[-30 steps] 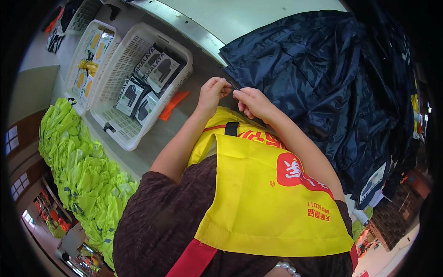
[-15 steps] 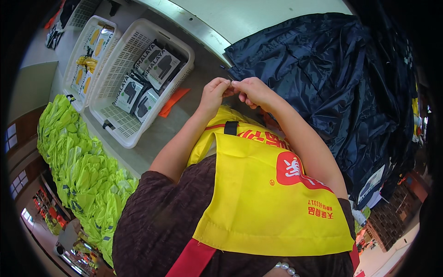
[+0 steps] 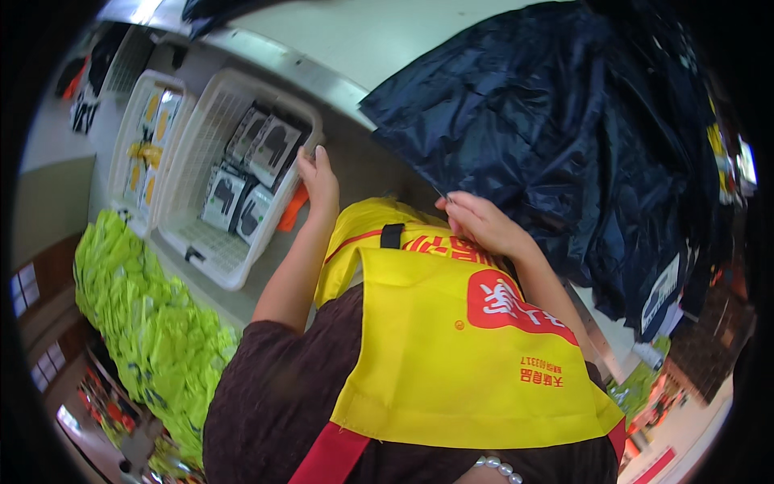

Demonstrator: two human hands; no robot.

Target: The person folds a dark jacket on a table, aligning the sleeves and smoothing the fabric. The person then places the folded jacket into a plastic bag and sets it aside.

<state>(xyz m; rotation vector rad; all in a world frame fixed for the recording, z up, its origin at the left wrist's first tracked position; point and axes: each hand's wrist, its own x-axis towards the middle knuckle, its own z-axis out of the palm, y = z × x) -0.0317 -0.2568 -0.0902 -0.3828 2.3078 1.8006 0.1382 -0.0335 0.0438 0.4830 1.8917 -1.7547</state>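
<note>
My left hand (image 3: 321, 179) is beside the right rim of a white plastic basket (image 3: 228, 276), with its fingers stretched out and nothing seen in them. Inside that basket lie several flat packs (image 3: 272, 152) with a dark garment pictured on them. My right hand (image 3: 484, 224) is closed in a pinch at the near edge of a dark navy, shiny garment (image 3: 524, 113). A thin dark tip shows at its fingertips, too small to name. The navy garment spreads over the white table at the right.
A second white basket (image 3: 121, 173) with yellow-and-white packs stands further left. Bright yellow-green garments (image 3: 149, 323) are heaped at the left. An orange strip (image 3: 293, 211) lies beside the near basket. The white tabletop (image 3: 347, 40) has a metal edge.
My hands have parted from where they met fingertip to fingertip. The left has moved left to the basket, its fingers now stretched; the right has come lower and nearer, still pinched.
</note>
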